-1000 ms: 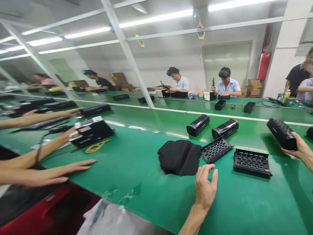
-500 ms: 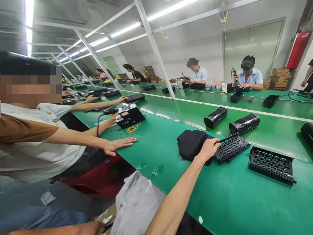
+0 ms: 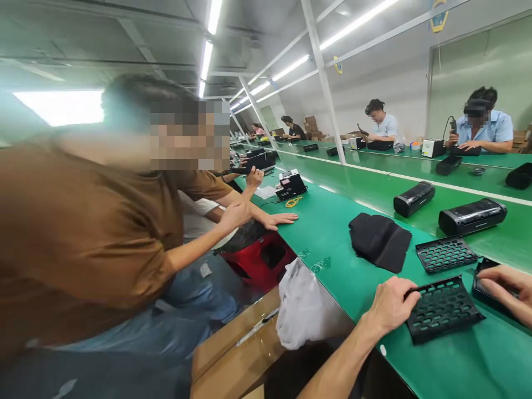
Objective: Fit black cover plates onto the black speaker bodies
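My left hand [image 3: 394, 306] grips the left edge of a black perforated panel [image 3: 446, 310] near the table's front edge. At the right edge of the view, my right hand [image 3: 509, 285] has its thumb and fingers on another black part [image 3: 484, 288], which it partly hides. Behind these lies a second perforated panel [image 3: 446, 253], flat on the green table [image 3: 328, 221]. A folded black cloth [image 3: 380, 241] rests to its left, touched by neither hand.
Two black speaker-like units [image 3: 414, 198] [image 3: 472, 216] stand beyond the panels. A person in a brown shirt [image 3: 103, 233] leans in at left, one hand [image 3: 280, 220] flat on the table. Below are a white plastic bag [image 3: 301, 305] and a cardboard box [image 3: 236, 343].
The view has swung left. My left hand has left the black cloth, which now lies spread flatter, and holds a panel. My right hand has come into view. The brown-shirted person shows more.
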`<state>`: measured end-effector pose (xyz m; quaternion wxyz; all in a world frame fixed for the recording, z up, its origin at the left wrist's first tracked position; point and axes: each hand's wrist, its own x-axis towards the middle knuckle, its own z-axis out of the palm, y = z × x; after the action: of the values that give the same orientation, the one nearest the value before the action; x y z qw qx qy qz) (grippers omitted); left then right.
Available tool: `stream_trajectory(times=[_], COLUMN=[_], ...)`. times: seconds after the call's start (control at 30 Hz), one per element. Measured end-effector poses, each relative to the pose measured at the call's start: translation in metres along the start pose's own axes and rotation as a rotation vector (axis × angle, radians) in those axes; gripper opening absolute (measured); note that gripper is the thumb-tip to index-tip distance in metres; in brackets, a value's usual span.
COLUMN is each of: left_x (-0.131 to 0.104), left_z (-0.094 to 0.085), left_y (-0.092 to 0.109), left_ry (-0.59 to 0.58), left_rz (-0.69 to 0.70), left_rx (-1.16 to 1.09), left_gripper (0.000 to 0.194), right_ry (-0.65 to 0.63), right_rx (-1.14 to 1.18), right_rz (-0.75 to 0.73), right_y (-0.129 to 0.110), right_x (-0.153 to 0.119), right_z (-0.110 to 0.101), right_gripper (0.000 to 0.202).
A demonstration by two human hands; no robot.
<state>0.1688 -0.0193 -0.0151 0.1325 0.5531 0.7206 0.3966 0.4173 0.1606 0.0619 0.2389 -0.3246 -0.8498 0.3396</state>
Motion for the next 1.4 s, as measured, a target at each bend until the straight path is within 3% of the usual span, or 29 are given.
stream_trajectory(times=[0.1, 0.17, 0.23, 0.3, 0.37, 0.47, 0.6, 0.8, 0.9, 1.0, 1.1, 1.23, 1.4], left_x=[0.001, 0.017, 0.036, 0.051, 0.057, 0.055, 0.051, 0.054, 0.047, 0.034, 0.025, 0.025, 0.023], left_z=[-0.018, -0.036, -0.049, -0.053, -0.050, -0.041, -0.038, -0.046, -0.050, -0.043, -0.025, 0.000, 0.004], left_y=[-0.008, -0.021, -0.039, -0.059, -0.075, -0.089, -0.091, -0.085, -0.064, -0.027, 0.008, 0.022, 0.013], left_ry=[0.194, 0.344, 0.415, 0.441, 0.435, 0.400, 0.385, 0.437, 0.462, 0.243, 0.013, 0.045, 0.050], left_rz=[0.005, -0.011, -0.035, -0.047, -0.064, -0.108, -0.139, -0.126, -0.043, 0.050, 0.007, -0.002, -0.040], left_rx=[0.135, 0.234, 0.290, 0.330, 0.355, 0.345, 0.290, 0.168, 0.026, -0.187, -0.102, 0.082, 0.104], left_gripper=[0.024, 0.022, 0.015, 0.017, 0.036, 0.052, 0.054, 0.057, 0.054, 0.050, 0.038, 0.027, 0.030], right_ry=[-0.148, -0.209, -0.258, -0.260, -0.257, -0.280, -0.239, -0.154, -0.249, -0.282, -0.236, -0.137, -0.057], right_rx=[-0.115, -0.273, -0.362, -0.444, -0.526, -0.575, -0.485, -0.056, 0.241, 0.372, 0.229, -0.135, -0.343], right_rz=[-0.073, -0.132, -0.166, -0.139, -0.073, -0.003, -0.020, -0.042, 0.025, 0.133, 0.284, 0.330, 0.273], right_y=[-0.033, -0.051, -0.069, -0.084, -0.092, -0.091, -0.087, -0.117, -0.123, -0.105, -0.067, -0.025, -0.024], right_x=[0.028, 0.046, 0.063, 0.079, 0.093, 0.107, 0.118, 0.110, 0.079, 0.043, 0.017, -0.006, -0.025], right_z=[0.039, 0.068, 0.102, 0.135, 0.162, 0.179, 0.159, 0.088, 0.061, 0.050, 0.051, 0.049, 0.044], right_gripper=[0.060, 0.055, 0.039, 0.029, 0.030, 0.026, 0.026, 0.038, 0.063, 0.077, 0.081, 0.073, 0.073])
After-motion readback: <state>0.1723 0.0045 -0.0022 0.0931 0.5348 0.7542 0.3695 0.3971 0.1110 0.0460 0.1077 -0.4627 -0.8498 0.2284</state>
